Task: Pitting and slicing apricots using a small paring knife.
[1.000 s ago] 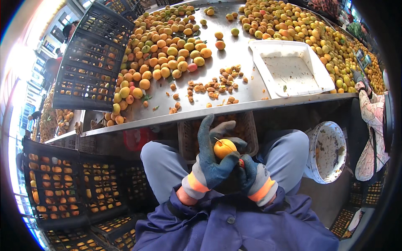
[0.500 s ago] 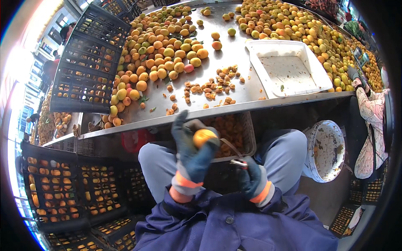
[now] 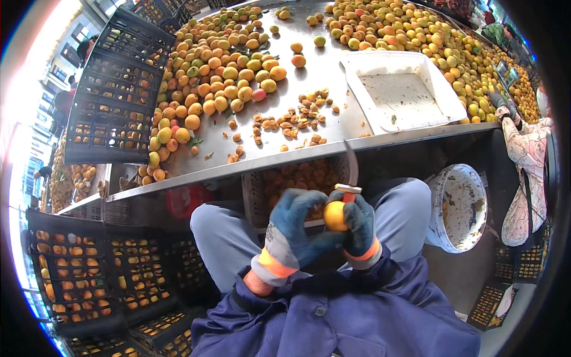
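A yellow-orange apricot (image 3: 336, 216) sits between my two gloved hands, above my lap. The curved fingers and thumb of my left hand (image 3: 295, 225) reach around it, their tips at its edge. My right hand (image 3: 360, 225) is closed on the red handle of a knife (image 3: 353, 169), whose curved blade points up towards the table edge; its fingers also press against the apricot's right side. Below the table edge, between my knees, a light crate (image 3: 253, 193) holds orange fruit pieces, partly hidden by my hands.
On the metal table (image 3: 321, 68) lie heaps of apricots (image 3: 220, 71), scattered stones (image 3: 300, 116) and a white tray (image 3: 410, 122). A black crate (image 3: 116, 89) leans at left; more filled crates (image 3: 71, 273) stand below. A white bucket (image 3: 437, 208) is by my right knee. Another person's sleeve (image 3: 526, 146) shows at right.
My left hand has moved right and down with the apricot, meeting my right hand. The right hand has risen, and the knife blade has swung from pointing up-left to nearly upright.
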A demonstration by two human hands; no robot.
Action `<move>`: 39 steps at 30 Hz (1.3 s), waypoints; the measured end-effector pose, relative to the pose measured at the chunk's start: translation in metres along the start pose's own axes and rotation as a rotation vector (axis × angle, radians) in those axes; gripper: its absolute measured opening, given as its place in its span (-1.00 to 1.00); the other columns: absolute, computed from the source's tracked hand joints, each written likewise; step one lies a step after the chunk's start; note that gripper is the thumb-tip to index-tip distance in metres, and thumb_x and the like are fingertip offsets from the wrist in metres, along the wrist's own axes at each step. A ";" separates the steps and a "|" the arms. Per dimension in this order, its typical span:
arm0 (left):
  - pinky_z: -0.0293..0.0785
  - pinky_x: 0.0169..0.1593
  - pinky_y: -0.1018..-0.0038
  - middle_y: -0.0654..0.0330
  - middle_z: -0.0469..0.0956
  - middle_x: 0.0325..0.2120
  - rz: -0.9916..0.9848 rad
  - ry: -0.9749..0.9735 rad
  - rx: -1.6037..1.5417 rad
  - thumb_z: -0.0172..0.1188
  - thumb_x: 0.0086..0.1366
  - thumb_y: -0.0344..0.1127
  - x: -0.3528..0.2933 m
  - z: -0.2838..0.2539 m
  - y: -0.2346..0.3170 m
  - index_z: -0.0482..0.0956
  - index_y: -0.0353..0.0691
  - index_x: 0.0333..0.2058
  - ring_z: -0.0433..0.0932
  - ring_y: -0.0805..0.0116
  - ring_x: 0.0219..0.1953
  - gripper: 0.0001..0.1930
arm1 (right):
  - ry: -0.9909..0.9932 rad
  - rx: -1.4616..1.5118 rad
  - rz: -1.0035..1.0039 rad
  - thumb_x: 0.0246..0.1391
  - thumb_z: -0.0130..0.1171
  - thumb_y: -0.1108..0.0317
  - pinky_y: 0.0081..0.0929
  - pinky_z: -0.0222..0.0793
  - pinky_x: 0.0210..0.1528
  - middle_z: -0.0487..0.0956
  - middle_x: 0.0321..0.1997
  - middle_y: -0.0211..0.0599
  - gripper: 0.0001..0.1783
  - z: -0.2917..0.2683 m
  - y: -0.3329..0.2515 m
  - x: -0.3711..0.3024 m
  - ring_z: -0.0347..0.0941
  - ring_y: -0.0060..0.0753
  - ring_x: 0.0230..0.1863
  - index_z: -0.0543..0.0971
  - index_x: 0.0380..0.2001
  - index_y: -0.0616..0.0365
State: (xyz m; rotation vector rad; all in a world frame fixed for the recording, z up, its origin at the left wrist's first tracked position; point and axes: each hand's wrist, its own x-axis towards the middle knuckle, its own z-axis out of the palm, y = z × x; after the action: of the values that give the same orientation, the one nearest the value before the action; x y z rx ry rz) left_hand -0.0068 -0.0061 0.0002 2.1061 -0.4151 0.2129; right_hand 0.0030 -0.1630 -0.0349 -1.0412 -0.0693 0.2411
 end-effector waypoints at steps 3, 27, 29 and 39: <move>0.41 -0.06 0.32 -0.02 0.45 -0.14 -0.116 0.022 -0.541 0.17 0.21 -0.09 -0.008 0.014 0.007 0.38 -0.29 -0.01 0.46 0.01 -0.11 -0.52 | 0.080 -0.103 -0.099 0.08 0.17 0.20 -0.59 0.37 -0.16 0.56 -0.28 -0.37 -0.66 0.006 0.003 0.001 0.43 -0.62 -0.24 0.51 -0.18 0.25; 0.45 -0.03 0.50 0.18 0.54 -0.20 -0.720 0.261 -1.394 -0.06 0.40 -0.02 -0.006 0.028 -0.022 0.49 -0.29 -0.08 0.52 0.40 -0.18 -0.58 | 0.184 -0.355 -0.136 0.03 0.29 0.18 -0.51 0.44 -0.23 0.60 -0.22 -0.21 -0.57 -0.015 0.022 0.023 0.54 -0.46 -0.27 0.48 -0.12 0.23; 0.42 -0.06 0.55 0.22 0.52 -0.20 -0.576 0.294 -1.078 -0.04 0.40 -0.09 -0.010 0.026 -0.027 0.48 -0.31 -0.08 0.48 0.48 -0.21 -0.62 | 0.160 -0.781 -0.416 0.07 0.25 0.13 -0.49 0.43 -0.20 0.59 -0.19 -0.25 -0.53 -0.015 0.014 0.026 0.52 -0.44 -0.25 0.45 -0.06 0.21; 0.38 0.04 0.50 0.14 0.47 -0.07 -0.255 0.199 -0.260 -0.08 0.40 -0.24 -0.013 0.038 -0.023 0.34 -0.29 0.09 0.46 0.37 -0.05 -0.64 | 0.178 -0.524 -0.228 0.16 0.16 0.21 -0.53 0.43 -0.23 0.61 -0.33 -0.25 -0.68 0.004 0.025 0.014 0.53 -0.54 -0.28 0.49 -0.10 0.18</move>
State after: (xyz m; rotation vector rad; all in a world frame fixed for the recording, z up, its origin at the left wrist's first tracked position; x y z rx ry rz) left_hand -0.0102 -0.0243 -0.0425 1.8393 -0.0498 0.2047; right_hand 0.0120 -0.1448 -0.0550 -1.5586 -0.0921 -0.0862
